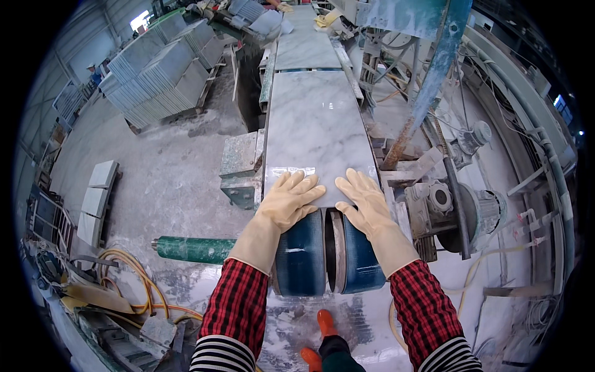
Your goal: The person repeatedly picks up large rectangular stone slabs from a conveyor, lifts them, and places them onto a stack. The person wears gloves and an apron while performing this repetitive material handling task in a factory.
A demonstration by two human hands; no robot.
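A polished, grey-veined white stone slab (316, 124) lies flat along a conveyor, its near end in front of me. My left hand (290, 199), in a cream rubber glove, rests on the slab's near left part with the fingers stretched out. On the near right part lies my right hand (364, 197), gloved alike, fingers spread and the thumb pointing inward. Neither hand grips anything. Below both hands the blue conveyor belts (300, 260) curve down over the end roller, with a dark gap between the two belts.
Farther along the conveyor is a second slab (304, 49). Motors (429, 199) and a rusty blue post (427, 93) stand on the right. A green roller (195, 249) juts out left, near coiled yellow hoses (145, 282). Stacked slabs (164, 74) stand at the far left.
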